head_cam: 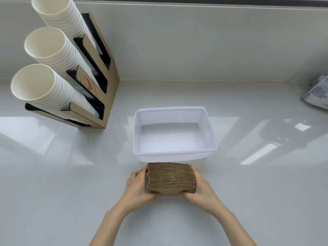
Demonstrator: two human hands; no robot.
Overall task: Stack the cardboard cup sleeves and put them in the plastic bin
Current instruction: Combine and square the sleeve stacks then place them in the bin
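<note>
- Two hands: your left hand point(139, 185) and right hand point(199, 185) are clamping the sleeve stack point(170, 177), fingers pressed against its ends.
- Stack is sitting just beside the plastic bin point(174, 154).

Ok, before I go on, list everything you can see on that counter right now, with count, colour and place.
stack of cup sleeves: one stack, brown corrugated cardboard, front centre, just short of the bin, pressed between both hands.
plastic bin: one, translucent white, centre of the counter, nothing inside.
cup holder: one, tan cardboard with black slots, back left.
paper cup stacks: three, white, leaning out of the holder, mouths toward the camera.
shiny object: one, silver-grey, right edge, cut off, cannot tell what it is.
counter: one, glossy white, under everything.
left hand: bare, on the stack's left end.
right hand: bare, on the stack's right end.
</note>
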